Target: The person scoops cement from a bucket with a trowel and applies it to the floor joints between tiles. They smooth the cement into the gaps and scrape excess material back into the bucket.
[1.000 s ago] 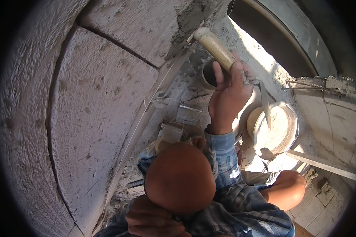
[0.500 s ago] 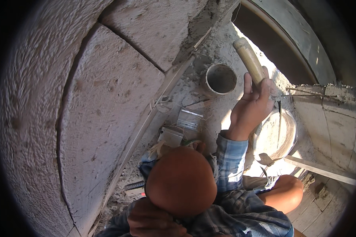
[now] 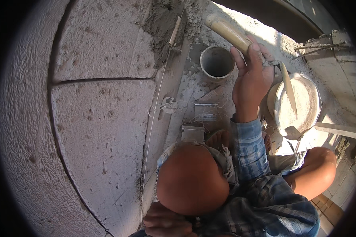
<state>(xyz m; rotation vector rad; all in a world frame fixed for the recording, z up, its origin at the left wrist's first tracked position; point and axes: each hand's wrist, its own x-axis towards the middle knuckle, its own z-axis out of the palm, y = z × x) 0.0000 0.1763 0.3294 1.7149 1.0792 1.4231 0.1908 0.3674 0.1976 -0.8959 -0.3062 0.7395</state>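
Note:
My right hand (image 3: 251, 81), raised near the upper middle, grips the wooden handle (image 3: 231, 33) of a trowel. The handle points up and left; the narrow-looking metal blade (image 3: 289, 91) hangs down in front of a white bucket (image 3: 318, 100) holding pale, sunlit material. Just left of this hand stands a round, light-rimmed container (image 3: 216, 63) with a dark grey inside. Low in the view, my left hand (image 3: 166, 223) rests curled below my bent knee (image 3: 193, 179). Its fingers are closed, and anything inside them is hidden.
A wall of large pale blocks (image 3: 103, 118) fills the left side, with a taut string (image 3: 156, 102) along its edge. Wet mortar (image 3: 162, 29) clings near the top. Metal pieces (image 3: 205, 117) lie before my knee. A wooden strip (image 3: 336, 129) reaches toward the bucket at right.
The view has shifted, turning the wall seams and moving the bucket rightward in the picture. The trowel has tilted, its handle leaning further left. My right hand keeps its grip.

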